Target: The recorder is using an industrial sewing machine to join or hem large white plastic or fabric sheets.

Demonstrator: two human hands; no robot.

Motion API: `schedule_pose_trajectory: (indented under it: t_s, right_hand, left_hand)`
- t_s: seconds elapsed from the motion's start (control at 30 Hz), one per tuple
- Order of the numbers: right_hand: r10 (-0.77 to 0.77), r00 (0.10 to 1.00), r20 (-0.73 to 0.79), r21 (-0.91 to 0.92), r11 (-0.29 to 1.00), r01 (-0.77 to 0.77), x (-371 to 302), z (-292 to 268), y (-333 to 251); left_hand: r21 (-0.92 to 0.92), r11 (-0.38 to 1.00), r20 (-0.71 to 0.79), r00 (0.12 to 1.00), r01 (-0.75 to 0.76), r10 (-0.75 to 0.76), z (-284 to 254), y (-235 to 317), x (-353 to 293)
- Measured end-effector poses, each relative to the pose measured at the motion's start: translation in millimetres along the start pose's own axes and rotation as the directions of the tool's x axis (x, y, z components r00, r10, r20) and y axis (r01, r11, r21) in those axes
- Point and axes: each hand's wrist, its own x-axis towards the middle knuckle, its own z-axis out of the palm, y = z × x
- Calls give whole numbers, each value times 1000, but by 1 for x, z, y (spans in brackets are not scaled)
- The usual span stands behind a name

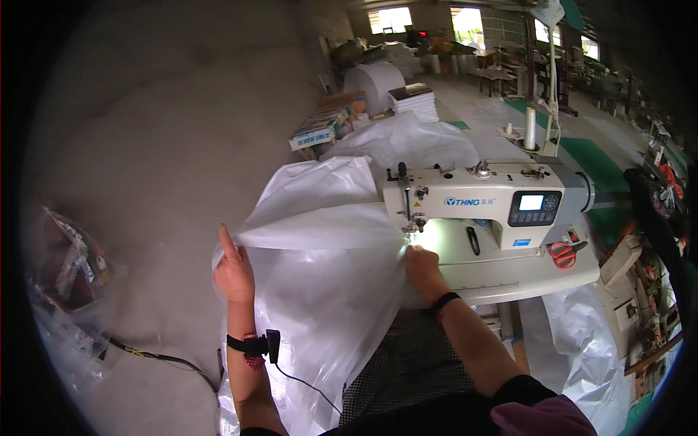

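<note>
A large white plastic sheet (pixel 320 291) spreads over the left end of the sewing table and hangs down in front of me. My left hand (pixel 234 276) grips its left edge, thumb pointing up and the other fingers partly hidden. Close to the needle area of a white sewing machine (pixel 465 190), my right hand (pixel 424 270) is closed on the sheet's right edge. A lamp lights the spot beside these fingers. Folds of the sheet reach the machine's presser area, where the exact contact is too bright to make out.
On the machine table (pixel 502 276) lie a small black tool (pixel 473 240) and red-handled scissors (pixel 563 256). A thread cone (pixel 530 129) stands behind the machine. Stacked white sheets (pixel 414 103) and a large white roll (pixel 375 86) are farther back. A cable (pixel 163 356) crosses the floor at left.
</note>
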Motion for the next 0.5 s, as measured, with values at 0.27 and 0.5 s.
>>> schedule_pose_trajectory:
  t_s: [0.27,0.5]
  right_hand:
    - [323,940,107,621,717,-316,-38,-28,-7]
    - [-27,662,749,645,261,-718,-197,-26,-49]
  left_hand:
    - [-166,797,405,696,-581,592,-120,-16,-86]
    - [-268,906,660,-622,329,421,-10,81,-285]
